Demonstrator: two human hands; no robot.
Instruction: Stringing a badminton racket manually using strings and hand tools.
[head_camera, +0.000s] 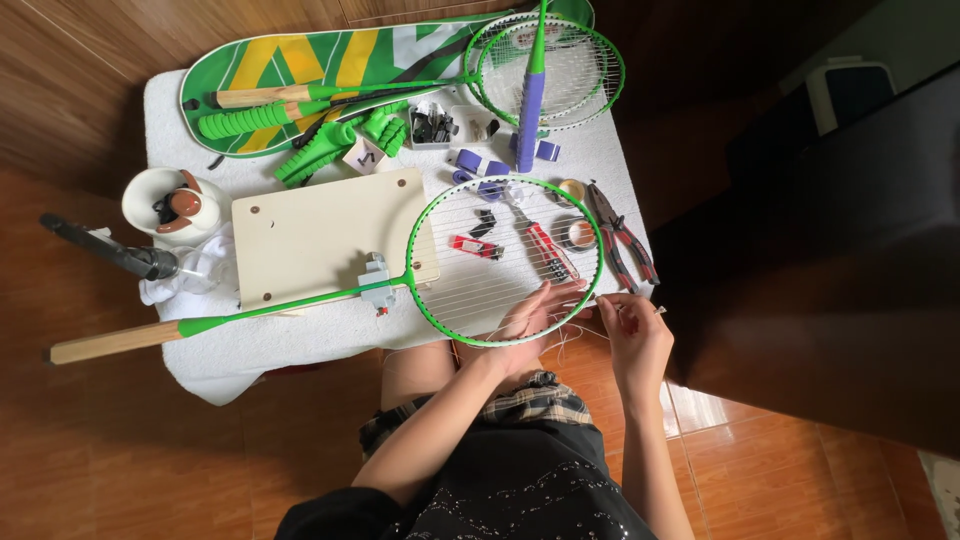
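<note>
A green badminton racket (300, 303) lies across the white-covered table (300, 345), its wooden handle pointing left and its partly strung head at the near right. My left hand (535, 320) lies flat under the head's near edge, fingers spread against the strings. My right hand (630, 325) sits just right of the frame, pinching a thin white string (585, 305) that runs to the rim. A small clamp (376, 283) sits on the shaft by a pale wooden board (320, 235).
Pliers (625, 240), tape rolls, a red tool and small clips lie by the head. Two more green rackets, a green-yellow racket cover (330, 65), green grips and purple grip rolls fill the far side. A white cup (170, 205) stands left. Dark furniture stands at the right.
</note>
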